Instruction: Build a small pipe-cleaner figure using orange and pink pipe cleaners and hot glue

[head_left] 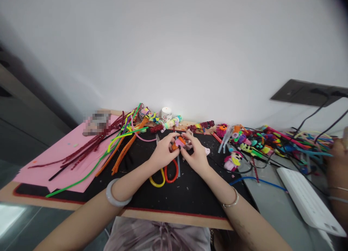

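1. Left hand (164, 149) & right hand (196, 154) meet over the black mat (190, 193), fingers curled in on a small orange-pink craft piece (179, 142) held between both sets of fingertips, just above the mat
2. Scissors (165, 173) w/ yellow + red handles lie on the mat, right under the hands, partly hidden by the left wrist
3. Left of the mat's middle: loose pipe cleaners (119, 146) in green, orange, dark red, spilling onto pink paper (54, 160) at the mat's left edge
4. Behind the mat, by the wall: small white jar (166, 113)
5. Right of the mat: small pink-yellow doll (233, 160), then a heap of bright craft bits (272, 142), then a white keyboard (307, 200) on the table (274, 207)
6. Far right of the mat: another person's hand (337, 160) at the frame edge; can't tell its grip
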Demonstrator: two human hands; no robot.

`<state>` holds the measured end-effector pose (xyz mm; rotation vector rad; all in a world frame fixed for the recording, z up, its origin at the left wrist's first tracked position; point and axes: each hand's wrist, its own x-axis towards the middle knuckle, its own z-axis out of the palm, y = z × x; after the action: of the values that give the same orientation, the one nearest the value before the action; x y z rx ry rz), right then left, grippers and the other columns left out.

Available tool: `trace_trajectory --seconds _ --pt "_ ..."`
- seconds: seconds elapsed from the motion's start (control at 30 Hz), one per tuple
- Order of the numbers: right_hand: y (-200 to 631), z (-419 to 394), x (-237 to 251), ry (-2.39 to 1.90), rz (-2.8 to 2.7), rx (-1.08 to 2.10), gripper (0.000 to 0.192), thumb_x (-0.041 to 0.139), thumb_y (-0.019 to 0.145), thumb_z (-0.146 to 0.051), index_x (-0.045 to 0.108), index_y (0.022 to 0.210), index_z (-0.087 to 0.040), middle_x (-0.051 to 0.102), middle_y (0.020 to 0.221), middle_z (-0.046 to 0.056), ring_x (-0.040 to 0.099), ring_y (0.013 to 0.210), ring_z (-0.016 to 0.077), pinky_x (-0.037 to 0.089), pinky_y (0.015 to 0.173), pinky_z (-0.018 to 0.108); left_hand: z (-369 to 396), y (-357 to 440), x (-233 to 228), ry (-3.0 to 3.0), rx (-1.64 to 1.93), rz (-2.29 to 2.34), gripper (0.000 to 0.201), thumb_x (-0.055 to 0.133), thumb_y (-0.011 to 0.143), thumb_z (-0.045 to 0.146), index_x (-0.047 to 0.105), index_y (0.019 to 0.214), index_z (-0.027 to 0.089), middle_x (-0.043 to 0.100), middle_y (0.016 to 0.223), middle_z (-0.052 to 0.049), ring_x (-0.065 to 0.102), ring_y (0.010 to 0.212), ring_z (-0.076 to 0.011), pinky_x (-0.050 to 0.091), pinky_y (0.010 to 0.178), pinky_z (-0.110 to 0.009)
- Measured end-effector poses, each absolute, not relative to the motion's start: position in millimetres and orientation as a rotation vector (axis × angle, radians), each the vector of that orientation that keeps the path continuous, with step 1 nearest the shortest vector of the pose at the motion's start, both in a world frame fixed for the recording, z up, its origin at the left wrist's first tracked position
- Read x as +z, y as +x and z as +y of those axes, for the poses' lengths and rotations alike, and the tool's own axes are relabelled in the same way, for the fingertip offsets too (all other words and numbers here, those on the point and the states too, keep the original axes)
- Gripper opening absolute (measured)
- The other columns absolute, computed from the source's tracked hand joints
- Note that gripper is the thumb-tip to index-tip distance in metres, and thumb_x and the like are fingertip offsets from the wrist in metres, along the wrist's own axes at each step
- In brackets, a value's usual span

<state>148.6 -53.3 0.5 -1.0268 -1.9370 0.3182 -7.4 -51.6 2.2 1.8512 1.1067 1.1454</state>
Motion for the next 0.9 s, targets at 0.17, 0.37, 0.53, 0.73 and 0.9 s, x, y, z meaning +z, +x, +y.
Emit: trace_trajectory --seconds 0.17,0.37,0.53,0.73,0.9 --pt "149.9 -52.6 1.6 -0.936 -2.034 0.308 0.043 0.049 0.081 -0.013 0.051 0.121 -0.027 0.058 0.12 0.005 0.051 0.111 0.0205 0.041 0.095 0.041 -51.7 -7.0 0.3 1.791 1.172 1.11 0.051 0.053 0.07 0.012 0.041 0.119 0.02 0.053 0.082 0.001 0.055 0.058 -0.0074 0.045 0.056 -0.02" --pt "150.1 -51.8 1.6 -0.936 -2.025 0.331 0.042 0.051 0.079 -0.012 0.054 0.119 -0.027 0.06 0.117 0.006 0.052 0.112 0.0203 0.041 0.095 0.041 -51.9 -7.6 -1.0 1.8 1.184 1.104 0.051 0.053 0.07 0.012 0.041 0.119 0.02 0.053 0.082 0.001 0.055 0.06 -0.0075 0.045 0.058 -0.02" --pt "149.6 -52.1 1.7 -0.925 -2.013 0.349 0.039 0.052 0.077 -0.012 0.055 0.114 -0.025 0.06 0.115 0.007 0.053 0.11 0.021 0.044 0.091 0.04 -52.0 -7.8 -1.2 1.837 1.173 1.102 0.051 0.052 0.069 0.009 0.042 0.117 0.02 0.053 0.082 0.001 0.053 0.057 -0.0061 0.043 0.054 -0.018" --pt "148.7 -52.9 2.6 -0.953 -2.016 0.416 0.035 0.051 0.076 -0.011 0.054 0.109 -0.023 0.058 0.114 0.008 0.053 0.108 0.0219 0.046 0.085 0.038 -52.1 -8.6 -0.7 1.885 1.149 1.107 0.05 0.052 0.068 0.008 0.042 0.116 0.019 0.054 0.083 0.001 0.052 0.055 -0.0057 0.042 0.054 -0.018" --pt "147.8 -53.5 4.8 -0.962 -2.026 0.429 0.033 0.051 0.075 -0.011 0.053 0.105 -0.023 0.057 0.11 0.008 0.054 0.102 0.0223 0.045 0.083 0.039 -52.9 -8.8 -0.5 1.896 1.115 1.094 0.051 0.052 0.068 0.008 0.041 0.117 0.019 0.053 0.082 0.002 0.052 0.054 -0.0056 0.04 0.051 -0.017"
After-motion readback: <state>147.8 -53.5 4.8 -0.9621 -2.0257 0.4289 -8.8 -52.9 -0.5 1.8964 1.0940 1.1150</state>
